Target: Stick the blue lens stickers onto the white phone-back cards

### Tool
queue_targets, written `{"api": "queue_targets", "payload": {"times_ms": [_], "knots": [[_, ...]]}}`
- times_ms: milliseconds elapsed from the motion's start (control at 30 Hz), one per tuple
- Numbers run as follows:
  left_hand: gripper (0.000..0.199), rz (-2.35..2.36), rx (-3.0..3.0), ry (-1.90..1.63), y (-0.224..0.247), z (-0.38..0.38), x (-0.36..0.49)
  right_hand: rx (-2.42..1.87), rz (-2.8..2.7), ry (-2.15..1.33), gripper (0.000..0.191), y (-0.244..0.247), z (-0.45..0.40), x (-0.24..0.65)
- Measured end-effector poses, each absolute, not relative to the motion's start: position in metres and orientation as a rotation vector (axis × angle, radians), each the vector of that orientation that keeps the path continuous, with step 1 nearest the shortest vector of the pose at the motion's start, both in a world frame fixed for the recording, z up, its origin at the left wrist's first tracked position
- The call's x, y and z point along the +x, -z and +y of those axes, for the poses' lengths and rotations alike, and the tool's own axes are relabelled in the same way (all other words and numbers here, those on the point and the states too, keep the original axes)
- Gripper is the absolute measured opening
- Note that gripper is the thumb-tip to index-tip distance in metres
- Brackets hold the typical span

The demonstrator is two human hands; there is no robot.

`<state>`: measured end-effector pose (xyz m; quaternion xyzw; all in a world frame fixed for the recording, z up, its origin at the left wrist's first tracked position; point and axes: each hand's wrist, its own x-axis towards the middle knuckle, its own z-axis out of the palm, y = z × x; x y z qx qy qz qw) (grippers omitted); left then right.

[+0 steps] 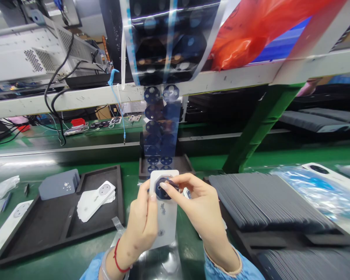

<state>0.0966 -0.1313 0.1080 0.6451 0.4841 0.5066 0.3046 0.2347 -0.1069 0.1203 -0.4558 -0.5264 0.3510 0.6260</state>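
A white phone back cover (168, 221) stands in the middle, tilted toward me, its round camera area near the top. My left hand (142, 217) grips its left edge between thumb and fingers. Over the camera area lies a dark octagonal camera sticker (160, 189) with holes in it. My right hand (196, 202) pinches that sticker at its right side, thumb on its face. Behind the cover hangs a clear strip of dark octagonal stickers (160, 136). The right fingertips partly hide the sticker's edge.
A black tray (46, 229) at left holds white covers (96, 200) and a grey-blue stack (60, 184). At right, grey sheets (268, 198) fill another tray. A green post (259, 124) and white rail (230, 81) stand beyond. Clear plastic (309, 190) lies far right.
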Motion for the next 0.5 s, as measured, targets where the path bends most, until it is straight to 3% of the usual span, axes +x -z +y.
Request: {"api": "queue_targets", "payload": {"times_ms": [200,233,300,367,400,500], "knots": [[0.027,1.272,1.72,-1.422,-0.091,-0.121,0.095,-1.085,-1.293,-0.371,0.012,-0.114,-0.109,0.224],[0.026,1.271,1.689,-1.432,-0.089,-0.121,0.096,-1.085,-1.281,-0.333,0.019,-0.113,-0.108,0.223],[0.026,1.269,1.609,-1.443,-0.087,-0.121,0.099,-1.067,-1.226,-0.363,0.053,-0.112,-0.107,0.222],[0.027,1.264,1.539,-1.429,-0.088,-0.123,0.103,-1.0,-1.196,-0.579,0.079,-0.113,-0.105,0.223],[0.027,1.267,1.515,-1.42,-0.089,-0.124,0.104,-0.96,-1.2,-0.748,0.076,-0.114,-0.104,0.224],[0.027,1.272,1.486,-1.418,-0.094,-0.125,0.108,-0.859,-1.19,-1.204,0.035,-0.115,-0.101,0.226]]}}
